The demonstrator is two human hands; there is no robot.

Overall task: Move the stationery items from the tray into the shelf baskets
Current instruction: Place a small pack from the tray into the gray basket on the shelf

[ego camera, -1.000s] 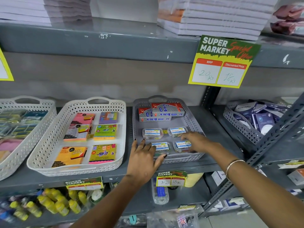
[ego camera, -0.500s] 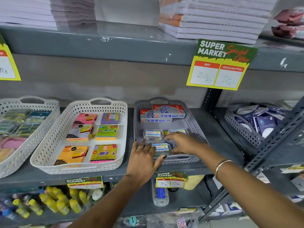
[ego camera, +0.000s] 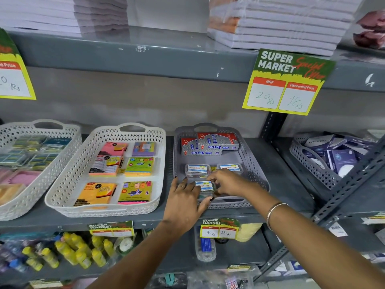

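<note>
2 hands meet over 1 small clear box (ego camera: 205,186) with a blue and white label at the front of the grey basket (ego camera: 258,176). The right hand (ego camera: 228,182) curls its fingers around that box from the right side. The left hand (ego camera: 188,202) is flat and mostly open, with its fingertips touching the box on the left and its palm over the basket's front edge. It steadies the box but does not wrap around it.

Half a second ago the right hand was a bit further back and to the right, over the boxes there. Now it has slid forward and left, onto the front box. I think the box is being put in its spot, or nudged straight.

2 more clear boxes (ego camera: 196,170) sit just behind the hands. 2 red and grey cartons (ego camera: 209,143) lie at the back of the basket. Beside it, the white basket (ego camera: 68,184) holds sticky note pads (ego camera: 139,165). No tray is in view.
</note>
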